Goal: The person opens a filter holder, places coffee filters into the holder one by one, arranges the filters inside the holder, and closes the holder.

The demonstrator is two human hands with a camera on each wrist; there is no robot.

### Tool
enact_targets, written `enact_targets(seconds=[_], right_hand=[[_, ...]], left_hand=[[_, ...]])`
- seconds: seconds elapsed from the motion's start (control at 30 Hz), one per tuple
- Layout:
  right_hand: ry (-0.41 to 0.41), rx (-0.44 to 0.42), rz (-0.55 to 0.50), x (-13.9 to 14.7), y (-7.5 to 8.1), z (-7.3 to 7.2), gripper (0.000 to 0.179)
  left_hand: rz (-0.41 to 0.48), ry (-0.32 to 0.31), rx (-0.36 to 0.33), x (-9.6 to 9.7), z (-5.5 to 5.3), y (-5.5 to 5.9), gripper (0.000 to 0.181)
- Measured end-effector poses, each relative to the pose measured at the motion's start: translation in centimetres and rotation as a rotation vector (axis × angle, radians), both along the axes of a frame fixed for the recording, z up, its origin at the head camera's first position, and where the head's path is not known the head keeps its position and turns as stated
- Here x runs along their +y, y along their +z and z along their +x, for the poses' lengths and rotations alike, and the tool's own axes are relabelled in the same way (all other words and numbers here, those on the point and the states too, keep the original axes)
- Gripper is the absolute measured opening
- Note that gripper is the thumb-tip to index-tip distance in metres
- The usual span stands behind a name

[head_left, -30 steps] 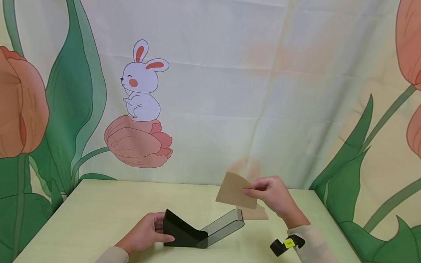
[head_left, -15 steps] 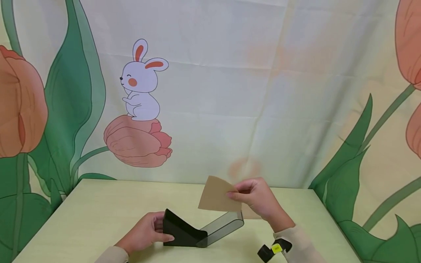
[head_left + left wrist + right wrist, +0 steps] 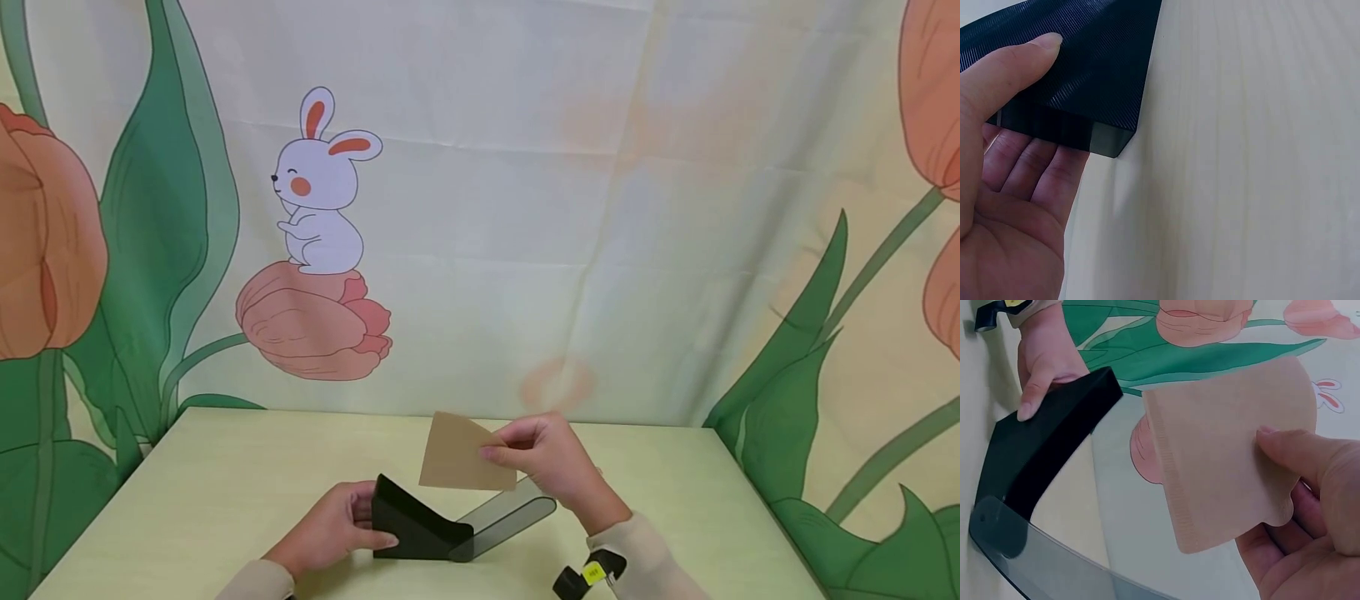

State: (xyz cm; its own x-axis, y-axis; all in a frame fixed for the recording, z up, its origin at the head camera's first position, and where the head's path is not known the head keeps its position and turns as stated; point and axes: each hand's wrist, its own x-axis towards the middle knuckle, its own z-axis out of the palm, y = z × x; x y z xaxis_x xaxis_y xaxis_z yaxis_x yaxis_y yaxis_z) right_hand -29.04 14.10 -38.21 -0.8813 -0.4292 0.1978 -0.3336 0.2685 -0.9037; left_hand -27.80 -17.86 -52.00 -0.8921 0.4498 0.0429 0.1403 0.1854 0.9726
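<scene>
Two bare hands above one pale wood tabletop (image 3: 247, 475), with faint straight grain and a soft shadow in the left wrist view. Behind, a pale, creased cloth backdrop (image 3: 480, 250) right across the head view: a printed white rabbit (image 3: 318, 192) on a pink tulip (image 3: 315, 321), tall green leaves and larger tulips at either side. Back edge of the tabletop straight along the foot of the cloth; side edges slanting outward toward the viewer. For moving, pale wood from the left forearm out to the left edge, more from the right forearm to the right edge, and a broad strip between the black case (image 3: 416, 525) and the back edge. At front centre, the case, low over the wood; contact hard to tell. Grasping its left end with the left hand (image 3: 330, 525), thumb on the finely ribbed face, other fingers partly hidden. At its right end, a smoky see-through lid (image 3: 510, 517), swung wide and slanting up to the right. Pinching a brown paper piece (image 3: 461, 454) by its right side with the right hand (image 3: 551, 462), above the case and apart from it.
</scene>
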Motion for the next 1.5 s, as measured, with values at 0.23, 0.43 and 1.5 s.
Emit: enact_targets(seconds=[0.23, 0.43, 1.5], right_hand=[[0.014, 0.006, 0.031, -1.1, -0.8, 0.1, 0.015], [0.019, 0.018, 0.066, -1.8, -1.4, 0.1, 0.014], [0.039, 0.106, 0.250, -5.3, -2.4, 0.2, 0.004]], left_hand=[[0.001, -0.015, 0.021, 0.0, 0.0, -0.1, 0.049], [0.007, -0.017, 0.005, 0.0, 0.0, 0.0, 0.051], [-0.012, 0.004, -0.013, 0.0, -0.1, 0.0, 0.056]])
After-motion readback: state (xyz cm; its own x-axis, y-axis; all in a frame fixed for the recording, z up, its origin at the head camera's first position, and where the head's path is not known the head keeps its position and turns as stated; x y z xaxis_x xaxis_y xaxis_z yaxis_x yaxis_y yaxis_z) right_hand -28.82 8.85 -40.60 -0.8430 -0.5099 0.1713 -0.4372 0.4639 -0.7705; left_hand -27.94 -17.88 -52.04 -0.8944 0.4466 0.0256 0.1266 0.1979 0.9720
